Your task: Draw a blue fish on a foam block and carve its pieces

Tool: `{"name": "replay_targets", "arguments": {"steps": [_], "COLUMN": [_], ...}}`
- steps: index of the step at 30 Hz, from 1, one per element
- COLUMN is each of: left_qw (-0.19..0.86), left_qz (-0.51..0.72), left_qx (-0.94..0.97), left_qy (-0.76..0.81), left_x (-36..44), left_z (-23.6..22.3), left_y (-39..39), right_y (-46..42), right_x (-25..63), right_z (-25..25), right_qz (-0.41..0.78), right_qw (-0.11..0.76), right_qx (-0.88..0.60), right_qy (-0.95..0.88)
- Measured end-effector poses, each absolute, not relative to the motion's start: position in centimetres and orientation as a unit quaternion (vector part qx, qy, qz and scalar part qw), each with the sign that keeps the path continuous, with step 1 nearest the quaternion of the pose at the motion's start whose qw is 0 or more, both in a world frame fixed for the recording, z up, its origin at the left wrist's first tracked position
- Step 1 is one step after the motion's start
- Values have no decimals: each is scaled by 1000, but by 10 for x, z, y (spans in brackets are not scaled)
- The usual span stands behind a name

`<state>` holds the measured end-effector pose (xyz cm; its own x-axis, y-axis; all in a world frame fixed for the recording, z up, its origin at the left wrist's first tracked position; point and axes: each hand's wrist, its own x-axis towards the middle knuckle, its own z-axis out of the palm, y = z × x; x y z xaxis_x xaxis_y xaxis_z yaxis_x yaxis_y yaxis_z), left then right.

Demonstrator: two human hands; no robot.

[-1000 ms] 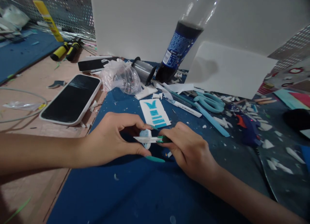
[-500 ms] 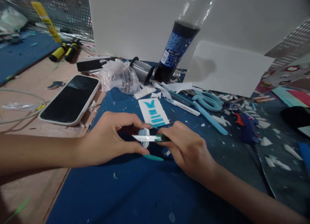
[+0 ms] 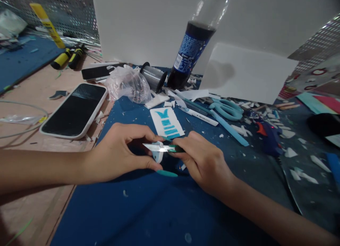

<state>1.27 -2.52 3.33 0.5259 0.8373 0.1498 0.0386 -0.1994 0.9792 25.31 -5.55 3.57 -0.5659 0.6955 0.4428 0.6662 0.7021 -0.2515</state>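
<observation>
Smooth blue mat [image 3: 122, 217], pointed knife [image 3: 151, 147], rounded piece [image 3: 157, 157]

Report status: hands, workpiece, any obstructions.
Left hand pinching small white-and-blue piece. Right hand gripping knife, blade overlapping piece; contact unclear. White card with blue shapes just beyond hands.

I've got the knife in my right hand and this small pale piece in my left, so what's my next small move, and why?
Probably one short, light pass with the knife: your right hand holds it across the small pale piece, which your left hand pinches. I'd go gently, since the knife's tip points toward that hand.
</observation>
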Motion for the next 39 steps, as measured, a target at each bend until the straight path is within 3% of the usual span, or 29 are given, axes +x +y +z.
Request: {"name": "replay_targets", "arguments": {"steps": [6, 12, 15, 21, 25, 30, 39], "left_qw": [546, 427, 395, 319, 296, 295, 294], "left_qz": [336, 360, 369, 367, 360, 355, 325], "left_qx": [692, 754, 768, 819, 841, 842, 850], "left_qy": [333, 345, 343, 305, 274, 278, 292], "left_x": [13, 10, 9, 7, 7, 8, 9], "left_z": [34, 30, 30, 29, 27, 27, 27], "left_y": [-24, -20, -19, -23, -25, -25, -23], "right_y": [-54, -54, -56, -60, -66, -71, -67], "right_x": [250, 259, 261, 251, 244, 240, 234], "right_z": [34, 36, 43, 57, 60, 60, 57], "right_qz": [25, 56, 137, 416, 506, 537, 474], "right_qw": [274, 287, 303, 324, 303, 293, 319], "right_qx": [-392, -458, -482, -497, -467, -479, -511], "right_qy": [-878, -839, -811, -690, -659, -630, -642]}}
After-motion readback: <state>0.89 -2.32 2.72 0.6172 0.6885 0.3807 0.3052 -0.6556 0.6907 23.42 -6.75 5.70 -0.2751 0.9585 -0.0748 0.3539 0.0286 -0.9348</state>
